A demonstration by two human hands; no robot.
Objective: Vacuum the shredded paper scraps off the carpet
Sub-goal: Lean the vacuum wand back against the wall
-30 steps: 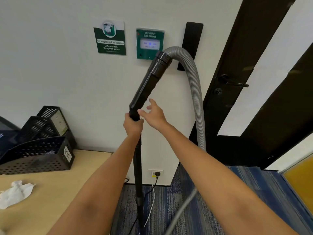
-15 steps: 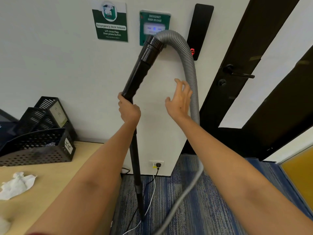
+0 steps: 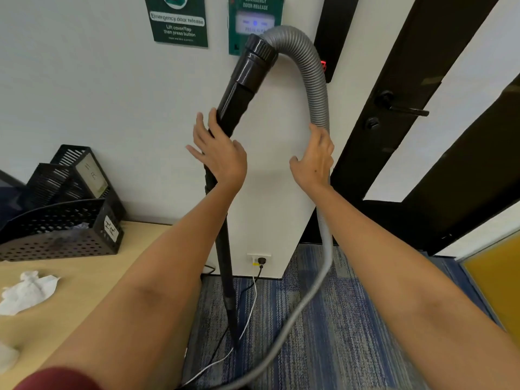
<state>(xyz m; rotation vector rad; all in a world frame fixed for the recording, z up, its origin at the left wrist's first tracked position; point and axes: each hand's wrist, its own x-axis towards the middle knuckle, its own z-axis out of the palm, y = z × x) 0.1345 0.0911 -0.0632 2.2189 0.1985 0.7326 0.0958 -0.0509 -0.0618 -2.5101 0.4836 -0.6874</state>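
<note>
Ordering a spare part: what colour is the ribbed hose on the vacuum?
Grey hose, joined to a black wand; the head view shows it best.

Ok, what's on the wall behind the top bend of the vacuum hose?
A green emergency door release box, its lower right corner covered by the grey hose and black cuff. To its right, a black wall panel with a small red light.
</note>
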